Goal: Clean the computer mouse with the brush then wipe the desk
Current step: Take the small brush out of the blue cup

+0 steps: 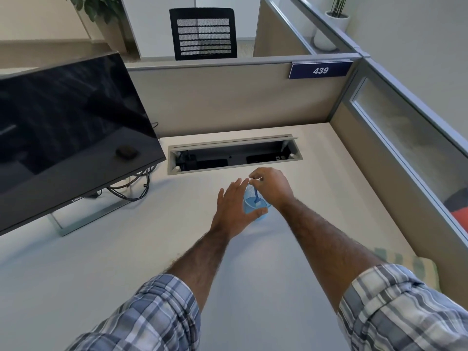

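Observation:
A small translucent blue cup [264,216] stands on the white desk [121,259] near its middle. My left hand [230,211] holds the cup, thumb curled round its near side and fingers stretched along its left side. Over the cup's rim, my right hand [274,188] pinches the top of a thin blue brush [256,194]. The brush's pale head is down inside the cup. A striped green and white cloth [415,268] lies at the desk's right edge. No mouse shows on the desk; a dark oval shape [126,152] appears on the monitor's screen.
A black monitor [63,117] on a glass stand fills the left side, with cables [131,188] behind it. An open cable box [233,155] is sunk into the desk just beyond my hands. Beige partition walls [228,97] close the back and right.

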{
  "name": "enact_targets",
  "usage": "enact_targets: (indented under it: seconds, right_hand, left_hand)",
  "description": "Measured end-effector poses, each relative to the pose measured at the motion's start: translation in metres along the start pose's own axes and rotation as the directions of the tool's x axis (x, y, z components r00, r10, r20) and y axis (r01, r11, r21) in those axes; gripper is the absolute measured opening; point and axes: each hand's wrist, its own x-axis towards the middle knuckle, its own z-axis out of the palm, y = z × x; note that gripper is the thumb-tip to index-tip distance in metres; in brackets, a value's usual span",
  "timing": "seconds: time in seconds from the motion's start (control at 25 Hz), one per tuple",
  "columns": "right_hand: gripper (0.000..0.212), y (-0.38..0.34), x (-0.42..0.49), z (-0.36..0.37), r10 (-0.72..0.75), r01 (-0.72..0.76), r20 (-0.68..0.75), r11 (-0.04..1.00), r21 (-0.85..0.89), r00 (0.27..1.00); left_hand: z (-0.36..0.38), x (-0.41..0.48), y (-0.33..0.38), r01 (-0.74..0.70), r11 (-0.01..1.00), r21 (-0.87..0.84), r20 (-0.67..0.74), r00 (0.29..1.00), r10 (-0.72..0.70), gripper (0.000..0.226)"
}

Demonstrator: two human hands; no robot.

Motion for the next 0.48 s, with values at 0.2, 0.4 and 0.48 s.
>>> enact_targets:
  seconds: [0.2, 0.4, 0.48]
  right_hand:
    - [0.021, 0.004, 0.001, -0.001, 0.023, -0.023, -0.002, 1.000, -0.019, 1.000]
    - [0.016, 0.009, -0.003, -0.004, 0.006, -0.006, -0.022, 1.000, -0.021, 1.000]
    - [0.014, 0.009, -0.006, -0.006, -0.002, 0.001, -0.018, 1.000, -0.025, 1.000]
  left_hand:
    - [-0.003, -0.001, 0.000, 0.004, 0.999, 0.042, 0.025, 1.000, -0.005, 0.101]
    - [-0.009, -0.001, 0.001, -0.006, 0.996, 0.090, 0.038, 0.999, 0.002, 0.096]
    - [-0.012, 0.000, 0.002, -0.006, 0.995, 0.098, 0.042, 0.999, 0.002, 0.095]
